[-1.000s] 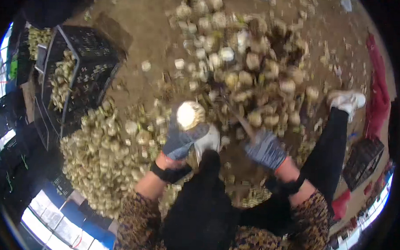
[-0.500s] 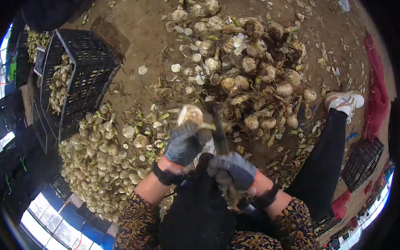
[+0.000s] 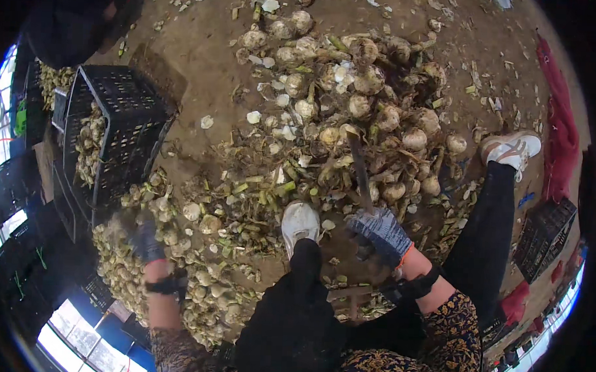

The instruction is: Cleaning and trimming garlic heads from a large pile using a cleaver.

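Observation:
My left hand (image 3: 145, 241), in a grey glove, is over the heap of trimmed garlic bulbs (image 3: 205, 294) on the left. Motion smears its fingers, so whether they still hold a bulb is unclear. Closed around a long, dark-bladed knife (image 3: 359, 163) is my gloved right hand (image 3: 377, 236), in front of my right thigh. The blade points up and away, toward the pile of untrimmed garlic (image 3: 389, 114) with stalks and roots. Cut stalk pieces (image 3: 271, 191) and skins litter the ground between the two heaps.
A black plastic crate (image 3: 126, 114) holding garlic lies tilted at the left, with a person in dark clothing (image 3: 67, 20) beyond it. My white shoes (image 3: 301, 222) stand on the brown ground. Red cloth (image 3: 556, 123) and another black crate (image 3: 544, 237) lie at the right.
My left hand has swung left from the middle, where it held a garlic bulb, to the trimmed heap. My right hand has shifted slightly right and up with the knife.

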Demonstrator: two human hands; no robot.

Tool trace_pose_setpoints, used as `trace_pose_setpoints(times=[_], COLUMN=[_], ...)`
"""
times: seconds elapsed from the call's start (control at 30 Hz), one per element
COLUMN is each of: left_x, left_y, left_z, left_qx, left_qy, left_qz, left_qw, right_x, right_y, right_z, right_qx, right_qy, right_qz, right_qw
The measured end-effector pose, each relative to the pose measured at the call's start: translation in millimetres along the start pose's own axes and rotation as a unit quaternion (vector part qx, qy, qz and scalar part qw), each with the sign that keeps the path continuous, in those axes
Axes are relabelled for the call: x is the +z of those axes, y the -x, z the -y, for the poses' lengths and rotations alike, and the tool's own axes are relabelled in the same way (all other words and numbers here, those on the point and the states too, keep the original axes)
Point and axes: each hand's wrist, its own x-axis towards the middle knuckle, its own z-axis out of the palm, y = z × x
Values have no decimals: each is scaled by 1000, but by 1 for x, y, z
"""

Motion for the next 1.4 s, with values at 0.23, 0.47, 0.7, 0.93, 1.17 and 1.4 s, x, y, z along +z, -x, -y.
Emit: trace_pose_setpoints(times=[0.23, 0.47, 0.7, 0.93, 1.17, 1.4], left_x=[254, 321, 279, 223, 191, 196], left_y=[95, 85, 92, 131, 150, 167], left_z=[184, 230, 210, 166, 141, 137], left_qx=[182, 52, 6, -29, -176, -188], left_qy=[-493, -758, -374, -223, -305, -298], left_qz=[321, 278, 350, 397, 438, 457], left_qw=[788, 588, 859, 890, 827, 816], right_x=[-4, -3, -7, -12, -6, 0], right_y=[6, 15, 4, -15, -36, -37], right_z=[-1, -8, 7, 34, 61, 58], right_qx=[41, -26, 137, 176, 134, 104], right_qy=[165, 389, 258, 354, 382, 399], right_qz=[2, 51, -24, -4, 46, 77], right_qw=[985, 920, 956, 918, 913, 908])
